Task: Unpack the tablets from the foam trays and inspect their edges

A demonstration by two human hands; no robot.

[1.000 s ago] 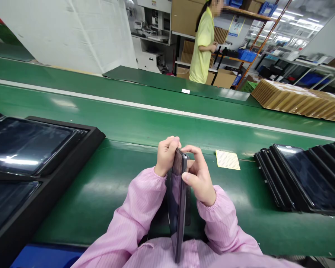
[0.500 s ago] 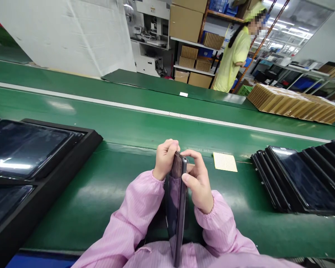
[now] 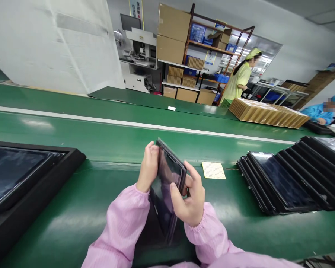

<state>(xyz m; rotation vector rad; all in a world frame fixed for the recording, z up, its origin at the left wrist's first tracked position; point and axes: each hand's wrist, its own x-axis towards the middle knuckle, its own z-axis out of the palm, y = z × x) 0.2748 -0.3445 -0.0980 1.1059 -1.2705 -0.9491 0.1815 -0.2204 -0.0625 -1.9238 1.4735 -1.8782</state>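
Head view: dark panel (image 3: 162, 182) between both hands, tilted on edge, long axis running from fingertips toward wearer, glossy face turned leftward. Right hand (image 3: 192, 199) pinches right edge, thumb on face; left hand (image 3: 149, 167) closes on far-left corner. Green worktop (image 3: 231, 227) under fingers, dotted card (image 3: 213, 171) just right, rack (image 3: 212, 47) well beyond.

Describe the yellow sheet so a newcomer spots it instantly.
On the green work surface, look between the right hand and the leaning stack of black panels. The yellow sheet lies flat there; unlike the dark panels, it is pale and covered in small dots.
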